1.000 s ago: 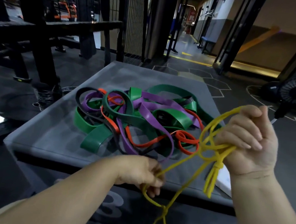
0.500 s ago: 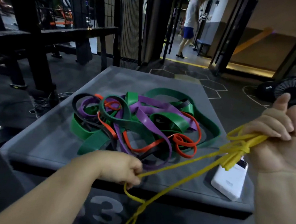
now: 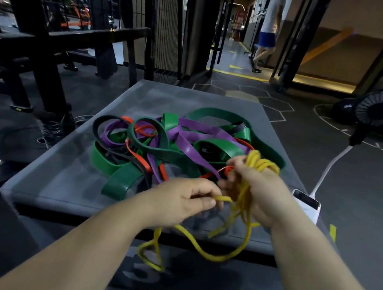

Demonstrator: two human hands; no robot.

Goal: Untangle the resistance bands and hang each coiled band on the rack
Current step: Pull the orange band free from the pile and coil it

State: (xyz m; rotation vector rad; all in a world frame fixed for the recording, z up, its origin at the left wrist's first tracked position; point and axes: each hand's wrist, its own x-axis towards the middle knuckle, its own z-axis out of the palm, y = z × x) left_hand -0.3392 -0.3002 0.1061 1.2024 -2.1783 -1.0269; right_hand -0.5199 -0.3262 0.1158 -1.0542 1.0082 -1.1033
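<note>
While right hand [image 3: 258, 193] grips yellow band [image 3: 263, 164] coiled upright, left hand [image 3: 180, 200] pinches end.

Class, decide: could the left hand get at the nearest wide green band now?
Probably yes: the green band lies uncovered beside the left hand, though that hand first must release the yellow band.

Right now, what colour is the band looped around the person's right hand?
Yellow. The head view shows the band coiled over the right hand.
</note>
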